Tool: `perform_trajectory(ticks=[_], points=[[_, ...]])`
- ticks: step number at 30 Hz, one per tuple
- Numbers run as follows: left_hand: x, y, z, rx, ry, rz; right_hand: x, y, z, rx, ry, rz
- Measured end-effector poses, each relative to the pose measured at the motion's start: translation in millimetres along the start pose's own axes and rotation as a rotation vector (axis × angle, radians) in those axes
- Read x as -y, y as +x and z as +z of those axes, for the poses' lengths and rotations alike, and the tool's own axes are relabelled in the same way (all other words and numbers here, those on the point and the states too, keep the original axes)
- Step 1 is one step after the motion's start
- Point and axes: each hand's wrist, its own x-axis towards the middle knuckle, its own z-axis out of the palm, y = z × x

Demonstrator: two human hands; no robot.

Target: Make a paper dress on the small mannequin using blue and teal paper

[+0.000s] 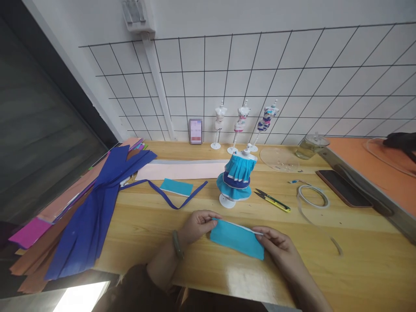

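Note:
A turquoise fabric strip (pixel 238 239) with a white band along its top edge is stretched between my two hands just above the table. My left hand (pixel 199 225), with a bangle at the wrist, pinches its upper left corner. At the upper right corner, my right hand (pixel 276 243) pinches the white-edged end. Directly beyond the strip stands a small mannequin (pixel 238 175) dressed in turquoise pleats and a dark blue waist. A second turquoise piece (pixel 177 187) lies to the left, beside a narrow blue ribbon (pixel 172 205). Yellow-handled thread snips (pixel 273 200) rest right of the mannequin.
Blue fabric strips (pixel 94 216) are heaped at the left. Three small mannequins (pixel 242 121) and a phone (pixel 196 131) stand by the wall. A pale pink strip (pixel 182 170) lies across the back. Rightward are a tape roll (pixel 313 196), a dark phone (pixel 344 188) and a glass teapot (pixel 311 146).

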Motion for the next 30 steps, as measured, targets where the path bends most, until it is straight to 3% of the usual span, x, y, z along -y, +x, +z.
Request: perform_trajectory(ticks=[13, 23, 30], points=[[-6.1, -4.2, 2.5, -0.017, 0.022, 0.016, 0.6, -6.1, -3.6, -0.022, -0.026, 0.018], [1.8, -4.4, -0.7, 0.001, 0.093, 0.037, -4.2, -3.2, -5.4, -0.013, -0.021, -0.010], [-0.3, -5.2, -1.9, 0.024, 0.116, 0.037, -7.3, 1.9, -6.1, -0.003, 0.076, 0.055]])
